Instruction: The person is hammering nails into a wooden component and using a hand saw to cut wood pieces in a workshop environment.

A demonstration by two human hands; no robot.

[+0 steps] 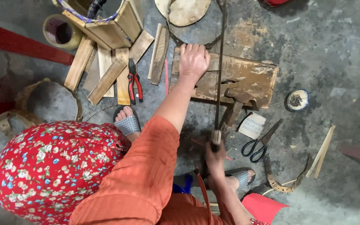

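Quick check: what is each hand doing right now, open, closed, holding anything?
Left hand: open, pressed flat on the worn brown wooden board.
Right hand: closed around the handle of the long thin dark blade.

Hands [193,60] on board [246,81]; perhaps sawing

floor [334,50]: concrete | pliers [134,81] | scissors [260,141] | tape roll [61,31]

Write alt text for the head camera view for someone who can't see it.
Seen from above, a person's left hand presses down on a worn wooden board on a concrete floor while the right hand grips the handle of a long thin blade standing across the board. Wood slats, red-handled pliers and black scissors lie around.
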